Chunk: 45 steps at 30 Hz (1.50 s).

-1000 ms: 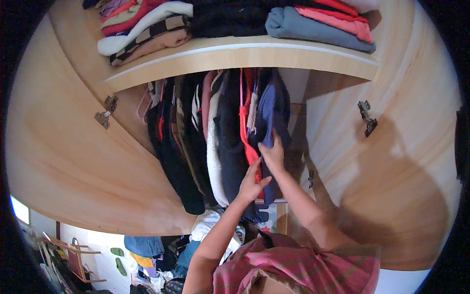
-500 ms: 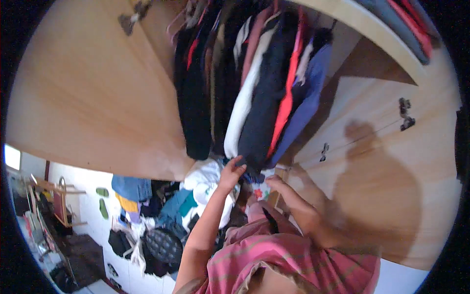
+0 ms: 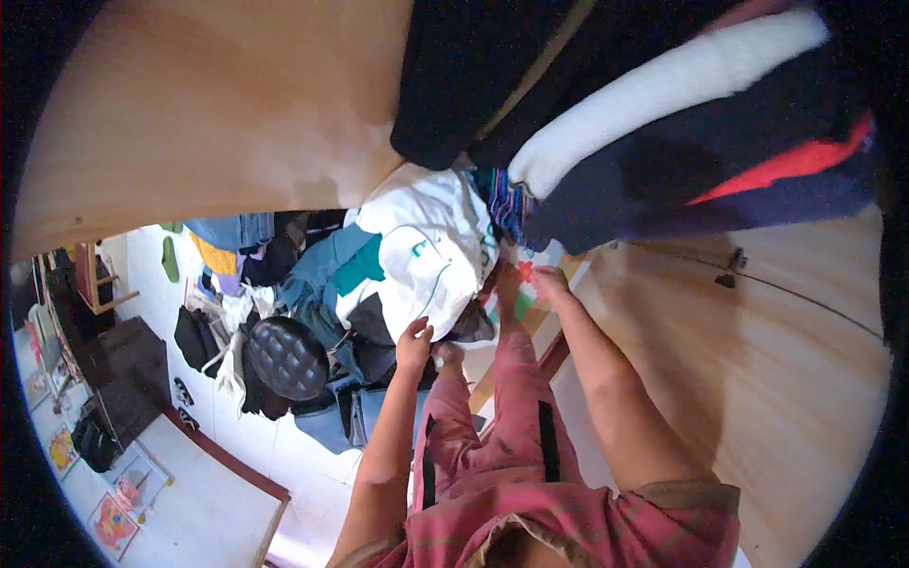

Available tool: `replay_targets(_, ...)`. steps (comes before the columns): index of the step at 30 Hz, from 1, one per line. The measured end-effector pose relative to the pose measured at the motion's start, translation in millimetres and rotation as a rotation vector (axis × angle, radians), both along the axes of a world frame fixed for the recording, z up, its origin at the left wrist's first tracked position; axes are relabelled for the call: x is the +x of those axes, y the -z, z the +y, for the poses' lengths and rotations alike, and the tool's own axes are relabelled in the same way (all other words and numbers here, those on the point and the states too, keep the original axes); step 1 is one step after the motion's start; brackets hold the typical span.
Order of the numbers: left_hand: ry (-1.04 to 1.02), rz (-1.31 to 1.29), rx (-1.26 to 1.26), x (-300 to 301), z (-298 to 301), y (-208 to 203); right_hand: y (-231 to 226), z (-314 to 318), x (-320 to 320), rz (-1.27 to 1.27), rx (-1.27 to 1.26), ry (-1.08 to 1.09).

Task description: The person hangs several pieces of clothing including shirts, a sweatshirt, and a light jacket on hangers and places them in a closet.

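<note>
My left hand [image 3: 414, 345] hovers at the lower edge of a big white cloth bag [image 3: 436, 256] with green marks. Its fingers are slightly apart and nothing shows in them. My right hand [image 3: 550, 284] is beside a white cloth with a red flower print [image 3: 525, 272] on the wardrobe base. Its fingers are small and partly hidden. Above the hands hang dark garments [image 3: 653, 170], a fluffy white garment [image 3: 663, 90] and a red one [image 3: 786, 170]. A striped fringe [image 3: 511, 204] shows below the white garment.
Wooden wardrobe panels [image 3: 218, 104] stand on both sides. A heap of clothes [image 3: 322, 275] lies left of the bag, with a round black tufted stool seat [image 3: 286, 358] beside it. Green slippers [image 3: 169, 258] and a dark mat [image 3: 123, 364] are farther left.
My view has tilted down and closer to the hanging clothes. Both hands have come down away from the garments' lower ends, the left toward the white bag. My legs now show more fully.
</note>
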<state>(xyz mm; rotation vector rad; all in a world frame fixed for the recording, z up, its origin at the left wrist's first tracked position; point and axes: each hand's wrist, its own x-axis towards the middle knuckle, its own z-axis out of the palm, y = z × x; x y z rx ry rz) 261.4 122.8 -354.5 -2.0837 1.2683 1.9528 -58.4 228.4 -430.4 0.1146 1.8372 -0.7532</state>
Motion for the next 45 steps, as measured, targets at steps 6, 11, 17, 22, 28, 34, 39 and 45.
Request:
replay_targets(6,0.102,-0.052,-0.125,8.2,-4.8,72.0,101.1,-55.9,0.0,0.298,0.094,-0.293)
replay_targets(11,-0.038,0.293,-0.055,-59.0,-23.3,102.2,213.0,-52.6,-37.7,0.632,0.252,-0.594)
replay_targets(17,0.182,0.328,-0.283,-90.9,-22.6,126.9,261.2,-80.0,-48.5,0.51,0.25,-0.814)
replay_targets(22,0.246,0.203,-0.347,-109.2,-13.2,141.8,272.8,-64.3,-54.2,0.481,0.058,-0.664)
replay_targets(28,-0.181,0.385,-0.04,-101.4,-23.9,127.3,227.0,-53.3,-38.0,0.611,-0.078,-0.518)
replay_targets(34,-0.523,0.488,-0.021,-78.4,-21.9,84.8,145.5,-53.3,-12.0,1.26,-0.388,-0.493)
replay_targets(39,-0.796,0.634,0.207,-51.7,-12.9,45.7,82.6,-44.1,5.4,0.917,0.018,-0.512)
replay_targets(45,-0.891,0.85,0.173,-20.5,6.4,-0.1,-28.0,-39.6,60.2,0.998,-0.419,-0.358)
